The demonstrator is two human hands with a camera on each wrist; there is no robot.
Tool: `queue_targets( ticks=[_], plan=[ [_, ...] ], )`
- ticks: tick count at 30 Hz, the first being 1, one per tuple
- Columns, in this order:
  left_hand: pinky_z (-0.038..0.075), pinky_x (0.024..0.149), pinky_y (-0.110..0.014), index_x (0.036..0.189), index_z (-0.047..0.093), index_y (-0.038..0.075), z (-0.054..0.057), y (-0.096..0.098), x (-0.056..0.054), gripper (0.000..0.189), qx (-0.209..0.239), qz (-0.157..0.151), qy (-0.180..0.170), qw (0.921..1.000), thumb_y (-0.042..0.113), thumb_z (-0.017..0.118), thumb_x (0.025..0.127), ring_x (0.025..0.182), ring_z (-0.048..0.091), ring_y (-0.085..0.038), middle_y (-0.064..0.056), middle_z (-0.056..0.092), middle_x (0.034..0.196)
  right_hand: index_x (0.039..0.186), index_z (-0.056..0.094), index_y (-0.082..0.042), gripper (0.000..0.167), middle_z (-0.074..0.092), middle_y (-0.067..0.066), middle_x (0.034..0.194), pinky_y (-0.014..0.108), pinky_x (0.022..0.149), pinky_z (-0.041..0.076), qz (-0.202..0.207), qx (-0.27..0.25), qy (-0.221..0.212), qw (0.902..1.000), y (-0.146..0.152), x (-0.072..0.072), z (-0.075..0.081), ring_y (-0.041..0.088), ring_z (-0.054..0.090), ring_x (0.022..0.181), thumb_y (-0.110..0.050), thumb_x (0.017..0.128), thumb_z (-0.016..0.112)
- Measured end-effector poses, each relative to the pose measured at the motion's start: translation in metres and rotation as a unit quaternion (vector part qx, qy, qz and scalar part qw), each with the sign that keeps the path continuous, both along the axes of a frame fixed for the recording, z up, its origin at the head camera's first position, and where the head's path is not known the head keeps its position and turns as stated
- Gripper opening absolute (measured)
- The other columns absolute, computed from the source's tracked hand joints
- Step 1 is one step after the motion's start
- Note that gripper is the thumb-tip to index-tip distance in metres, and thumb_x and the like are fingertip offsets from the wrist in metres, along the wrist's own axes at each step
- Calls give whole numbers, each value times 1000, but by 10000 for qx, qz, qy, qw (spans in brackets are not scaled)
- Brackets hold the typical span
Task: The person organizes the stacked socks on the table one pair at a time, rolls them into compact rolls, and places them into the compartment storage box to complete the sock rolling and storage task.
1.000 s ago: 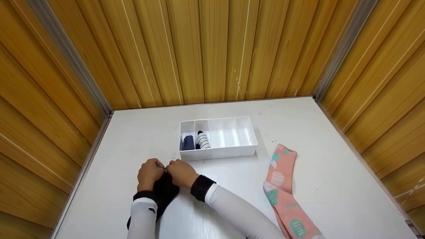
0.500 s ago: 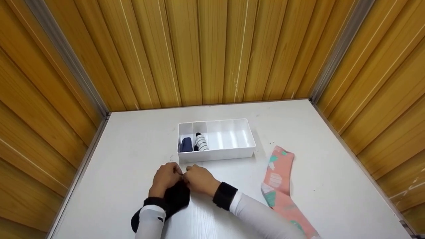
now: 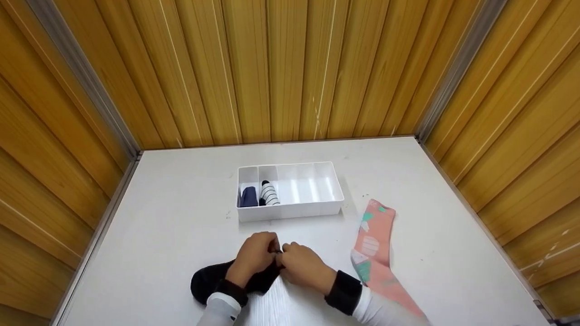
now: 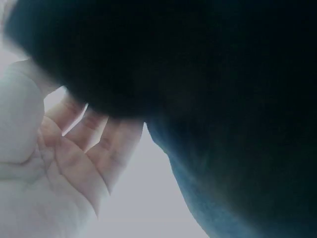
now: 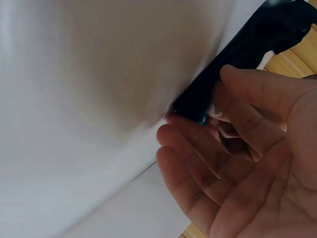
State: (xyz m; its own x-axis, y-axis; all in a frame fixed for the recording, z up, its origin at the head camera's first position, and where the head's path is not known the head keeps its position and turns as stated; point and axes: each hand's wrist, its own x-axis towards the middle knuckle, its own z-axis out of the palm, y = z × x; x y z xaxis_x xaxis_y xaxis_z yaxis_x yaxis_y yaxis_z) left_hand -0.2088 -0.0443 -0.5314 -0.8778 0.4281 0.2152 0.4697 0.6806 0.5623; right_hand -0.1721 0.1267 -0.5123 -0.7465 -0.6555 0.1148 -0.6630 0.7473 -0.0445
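Observation:
A black sock (image 3: pixel 210 283) stretches sideways under my left wrist, its open end between my two hands. My left hand (image 3: pixel 256 253) pinches that end from the left, and my right hand (image 3: pixel 304 266) pinches it from the right, with the fingertips of both nearly meeting. In the left wrist view the dark sock (image 4: pixel 119 54) hides most of the frame and covers the left fingertips. The right wrist view has the sock (image 5: pixel 218 74) between thumb and index finger, with the other fingers (image 5: pixel 173 168) loosely bent below.
A white divided box (image 3: pixel 290 209) stands behind my hands. Its left compartments hold a rolled navy sock (image 3: pixel 249 197) and a rolled white striped sock (image 3: pixel 269 194). A pink patterned sock (image 3: pixel 376 244) lies flat at the right. Wood-patterned walls (image 3: pixel 272 68) enclose the white table (image 3: pixel 181 190).
Both hands have moved right and toward me, carrying the sock's open end. The sock has swung from lengthwise to sideways, its toe now out left of my left wrist.

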Motion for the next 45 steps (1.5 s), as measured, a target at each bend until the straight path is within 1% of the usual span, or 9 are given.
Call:
queue_targets(
  ticks=[7, 12, 18, 21, 24, 29, 33, 40, 45],
  plan=[
    [44, 63, -23, 79, 67, 19, -1, 17, 10, 16, 45, -664, -155, 9977, 5, 75, 75, 69, 53, -5, 10, 60, 71, 66, 60, -20, 22, 56, -6, 68, 24, 56, 37, 74, 117, -546, 9984, 15, 19, 15, 10, 50, 64, -14, 78, 78],
    [47, 69, -22, 84, 69, 23, -3, 15, 12, 17, 249, -992, -331, 9942, 10, 79, 80, 73, 57, -4, 12, 64, 77, 69, 64, -18, 19, 55, -7, 64, 23, 57, 36, -40, -11, -967, 9953, 23, 18, 26, 5, 44, 62, -16, 82, 77],
    [47, 70, -26, 87, 69, 22, 4, 7, 20, 14, 17, -730, -47, 9973, 16, 80, 81, 75, 56, -4, 9, 65, 82, 94, 73, -15, 11, 68, -1, 89, 28, 64, 48, -409, -311, -631, 9967, 31, 5, 29, 15, 59, 79, -23, 88, 76],
    [47, 67, -26, 84, 70, 23, 7, 5, 28, 9, -269, -561, 23, 9981, 23, 79, 83, 73, 56, -3, 9, 64, 81, 110, 71, -12, 21, 68, 1, 105, 30, 74, 53, -272, -323, -547, 9976, 33, 1, 25, 18, 62, 91, -20, 91, 73],
    [49, 67, -27, 85, 72, 23, 6, 4, 38, 7, -533, -612, 106, 9966, 27, 78, 84, 75, 59, -6, 8, 65, 84, 117, 69, -12, 24, 67, 1, 112, 30, 79, 54, -58, -188, -529, 9984, 32, 0, 20, 19, 62, 96, -17, 93, 69],
    [54, 80, -34, 96, 75, 19, 1, 4, 50, 12, -788, -874, 351, 9924, 28, 76, 87, 90, 64, -14, 6, 67, 99, 111, 70, -14, 17, 66, 0, 114, 31, 79, 54, 119, -7, -495, 9987, 30, 0, 12, 18, 62, 97, -13, 95, 64],
    [54, 85, -36, 103, 75, 20, -3, 4, 55, 16, -777, -791, 292, 9934, 27, 75, 88, 96, 64, -17, 6, 67, 107, 111, 70, -15, 17, 65, 0, 118, 32, 77, 54, 49, 43, -595, 9982, 30, 1, 10, 19, 61, 97, -15, 97, 61],
    [53, 82, -40, 98, 77, 21, -1, 4, 54, 13, -823, -634, 273, 9942, 30, 75, 89, 95, 63, -19, 6, 67, 103, 115, 70, -17, 20, 64, 0, 118, 33, 77, 53, -155, 146, -703, 9973, 36, 1, 8, 19, 60, 98, -16, 97, 63],
    [49, 75, -40, 93, 77, 23, 5, 3, 52, 10, -970, -606, 269, 9931, 31, 74, 89, 91, 62, -17, 9, 67, 97, 114, 71, -18, 22, 62, -1, 110, 31, 71, 51, -94, 116, -614, 9980, 43, 6, 8, 18, 58, 91, -12, 94, 63]
  ],
)
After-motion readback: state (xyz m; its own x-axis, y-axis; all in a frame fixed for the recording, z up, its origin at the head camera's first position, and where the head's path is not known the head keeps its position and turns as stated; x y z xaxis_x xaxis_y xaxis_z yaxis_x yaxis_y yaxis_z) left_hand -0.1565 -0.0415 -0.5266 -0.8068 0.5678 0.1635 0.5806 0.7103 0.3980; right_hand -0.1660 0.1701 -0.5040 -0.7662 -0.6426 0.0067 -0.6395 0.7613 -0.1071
